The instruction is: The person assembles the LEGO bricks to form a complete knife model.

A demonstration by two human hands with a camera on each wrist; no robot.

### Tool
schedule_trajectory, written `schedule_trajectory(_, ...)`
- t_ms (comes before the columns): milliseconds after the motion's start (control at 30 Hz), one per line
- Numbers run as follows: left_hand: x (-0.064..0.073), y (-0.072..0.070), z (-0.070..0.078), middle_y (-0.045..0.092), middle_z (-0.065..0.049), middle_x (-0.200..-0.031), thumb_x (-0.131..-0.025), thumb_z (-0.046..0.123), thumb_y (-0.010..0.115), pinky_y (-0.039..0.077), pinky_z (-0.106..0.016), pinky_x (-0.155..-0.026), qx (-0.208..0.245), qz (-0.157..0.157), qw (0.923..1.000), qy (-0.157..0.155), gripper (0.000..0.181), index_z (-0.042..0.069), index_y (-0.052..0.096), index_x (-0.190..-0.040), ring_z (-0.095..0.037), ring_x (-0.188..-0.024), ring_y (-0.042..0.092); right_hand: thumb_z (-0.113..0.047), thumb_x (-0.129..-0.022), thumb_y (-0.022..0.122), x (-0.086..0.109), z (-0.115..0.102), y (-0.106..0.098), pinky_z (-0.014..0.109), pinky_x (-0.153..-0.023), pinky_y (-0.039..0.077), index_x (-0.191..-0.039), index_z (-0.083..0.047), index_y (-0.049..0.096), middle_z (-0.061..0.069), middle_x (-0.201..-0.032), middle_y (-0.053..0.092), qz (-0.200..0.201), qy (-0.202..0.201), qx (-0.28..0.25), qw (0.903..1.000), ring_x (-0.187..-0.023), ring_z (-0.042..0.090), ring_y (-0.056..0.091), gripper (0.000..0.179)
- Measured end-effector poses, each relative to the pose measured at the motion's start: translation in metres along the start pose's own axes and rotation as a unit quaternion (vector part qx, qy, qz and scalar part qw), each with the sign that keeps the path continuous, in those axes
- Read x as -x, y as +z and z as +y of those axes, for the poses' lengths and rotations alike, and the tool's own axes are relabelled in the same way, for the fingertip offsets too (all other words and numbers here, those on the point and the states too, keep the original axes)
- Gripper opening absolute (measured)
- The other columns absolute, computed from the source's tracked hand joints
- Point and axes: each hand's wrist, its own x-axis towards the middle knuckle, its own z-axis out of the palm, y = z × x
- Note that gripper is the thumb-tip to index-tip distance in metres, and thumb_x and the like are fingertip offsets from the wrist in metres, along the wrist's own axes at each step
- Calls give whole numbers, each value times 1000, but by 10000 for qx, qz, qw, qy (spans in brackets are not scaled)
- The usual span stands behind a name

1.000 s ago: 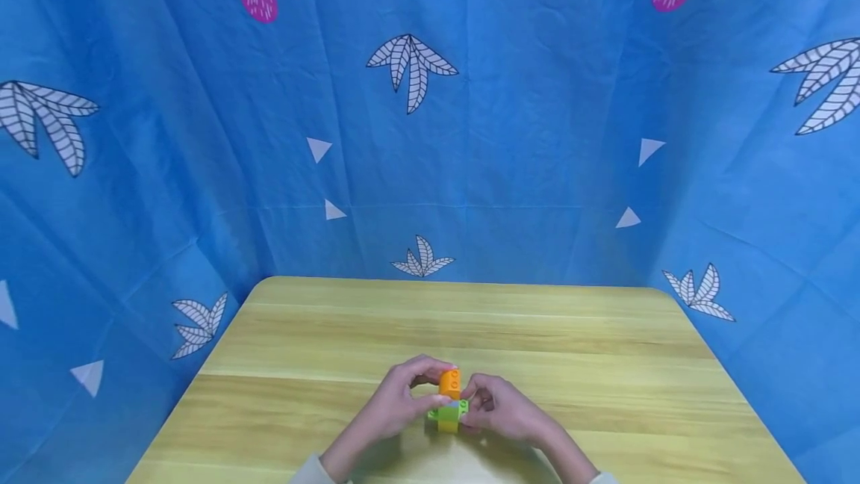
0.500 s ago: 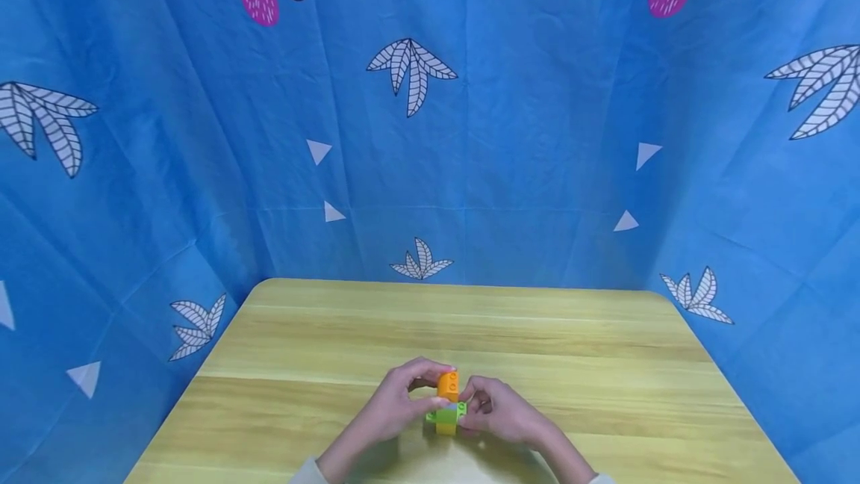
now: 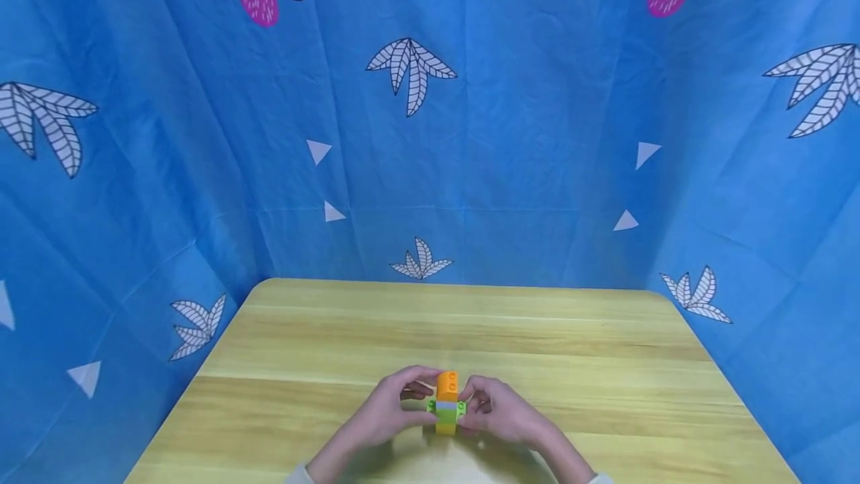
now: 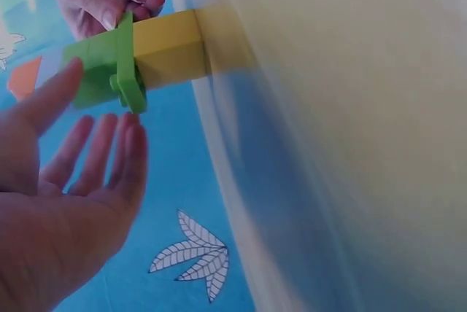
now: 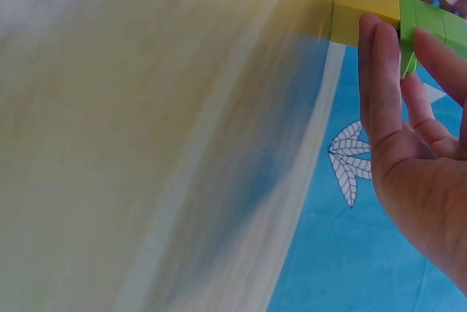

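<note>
A small tower of toy building bricks stands upright on the table: a yellow brick (image 4: pixel 169 46) at the bottom, a green plate (image 3: pixel 461 408) jutting out on both sides, a green brick (image 4: pixel 95 64), a thin light-blue layer (image 4: pixel 49 68) and an orange brick (image 3: pixel 447 386) on top. My right hand (image 3: pixel 500 411) pinches the right end of the green plate between thumb and fingers. Around the left side of the tower curves my left hand (image 3: pixel 390 409), its fingers loosely bent. In the left wrist view its fingers (image 4: pixel 131 148) sit apart from the bricks, while its thumb overlaps the green brick.
The light wooden table (image 3: pixel 571 342) reaches out past both hands. Blue curtains (image 3: pixel 524 133) printed with leaves and triangles hang behind it and along both sides.
My left hand has let go of the orange brick and moved slightly down and left, its thumb lower beside the green brick. The right hand keeps its hold; the tower stays in place.
</note>
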Motion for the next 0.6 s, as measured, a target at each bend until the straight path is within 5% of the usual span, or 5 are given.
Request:
schedule_trajectory(267, 3, -4, -3, 69, -6, -125, -82, 10, 85, 59, -32, -98, -208, -96, 9993, -290, 55, 17, 65, -133, -21, -109, 68, -6, -90, 77, 0, 1, 1, 30, -67, 60, -110, -1, 61, 10, -91, 68, 49, 10, -43, 10000, -81, 24, 69, 26)
schedule_trajectory(600, 0, 1, -5, 72, -1, -118, -81, 5, 85, 58, -22, -88, -163, -183, 9988, -419, 45, 17, 71, -123, -11, -98, 67, -7, -90, 77, 1, 0, 0, 32, -69, 62, -110, -2, 61, 10, -90, 68, 25, 41, -70, 10000, -80, 27, 71, 26)
